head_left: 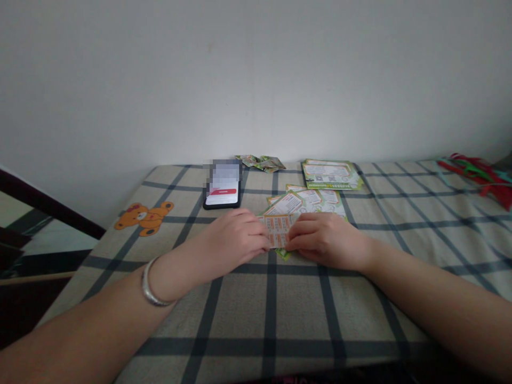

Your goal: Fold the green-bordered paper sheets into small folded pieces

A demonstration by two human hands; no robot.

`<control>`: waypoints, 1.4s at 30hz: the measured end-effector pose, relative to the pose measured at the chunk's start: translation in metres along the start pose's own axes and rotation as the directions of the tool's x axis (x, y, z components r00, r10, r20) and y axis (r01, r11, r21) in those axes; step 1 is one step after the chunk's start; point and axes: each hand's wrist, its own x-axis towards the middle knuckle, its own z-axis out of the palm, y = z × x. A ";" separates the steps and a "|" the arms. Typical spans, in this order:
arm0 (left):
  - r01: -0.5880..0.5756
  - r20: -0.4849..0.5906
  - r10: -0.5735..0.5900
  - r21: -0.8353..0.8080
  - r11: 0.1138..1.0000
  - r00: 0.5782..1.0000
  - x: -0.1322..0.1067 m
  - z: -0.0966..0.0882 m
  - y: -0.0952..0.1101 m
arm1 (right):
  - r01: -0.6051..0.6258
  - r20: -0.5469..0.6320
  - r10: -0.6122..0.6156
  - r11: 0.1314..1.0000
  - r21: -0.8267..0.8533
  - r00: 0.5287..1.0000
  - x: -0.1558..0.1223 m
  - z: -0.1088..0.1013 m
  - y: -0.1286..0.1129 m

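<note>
Both hands rest on a checked cloth [248, 314] near the middle of the table. My left hand [234, 237], with a silver bangle on its wrist, has its fingers curled and pinches the left edge of a small printed card [277, 230]. My right hand [326, 239] pinches the same card's right edge, fingers closed. The card is orange and white and lies low over the cloth. Just behind it, several similar green-edged cards [306, 201] are spread loosely.
A black phone [223, 184] with a lit screen lies behind my left hand. A neat stack of cards [330, 174] sits further back, with crumpled wrappers [262, 162] by the wall. Red and green items [480, 173] lie far right. A bear print [144, 217] marks the cloth's left.
</note>
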 end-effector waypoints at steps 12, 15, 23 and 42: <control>0.018 0.079 -0.011 -0.086 0.996 0.997 -0.003 -0.009 -0.002 | -0.038 0.078 0.034 0.998 0.055 0.996 -0.008 -0.014 0.006; 0.065 0.092 -0.051 -0.150 0.987 0.994 -0.003 -0.012 -0.002 | -0.037 0.083 0.031 0.997 0.074 0.996 -0.011 -0.016 0.007; 0.085 0.137 -0.056 -0.217 0.972 0.989 -0.004 -0.016 -0.002 | -0.073 0.101 0.061 0.990 0.121 0.993 -0.015 -0.024 0.009; 0.143 0.151 -0.117 -0.179 0.973 0.982 -0.011 -0.018 -0.002 | -0.122 0.106 0.109 0.984 0.130 0.988 -0.021 -0.031 0.010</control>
